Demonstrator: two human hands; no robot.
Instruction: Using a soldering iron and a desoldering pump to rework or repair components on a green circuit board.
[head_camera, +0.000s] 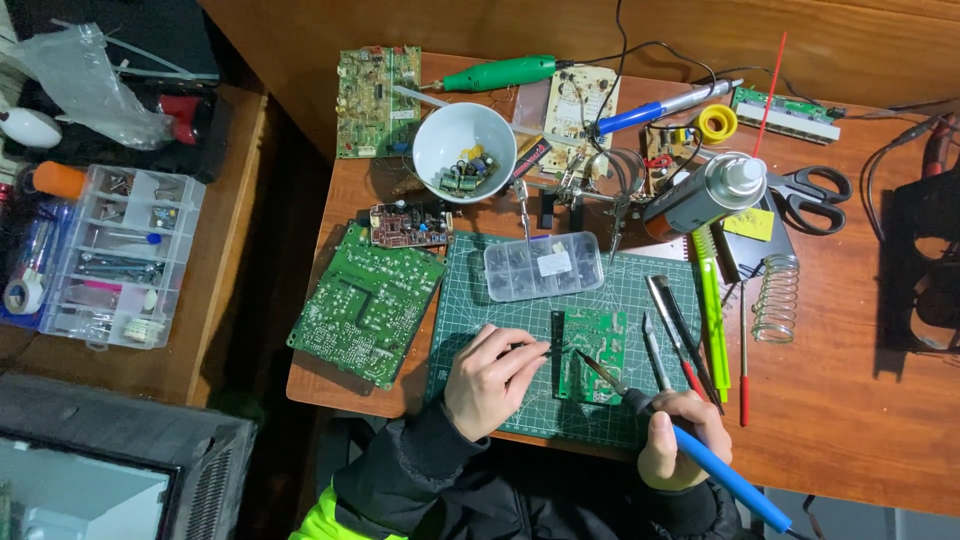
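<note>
I'm gripping the blue soldering iron (700, 455) in my right hand (678, 438), its tip sitting on the small green board (591, 356) on the cutting mat (470, 300). My left hand (488, 378) is pinching what looks like solder wire (540, 348) just left of the board, white bowl (464, 150) at the far side
</note>
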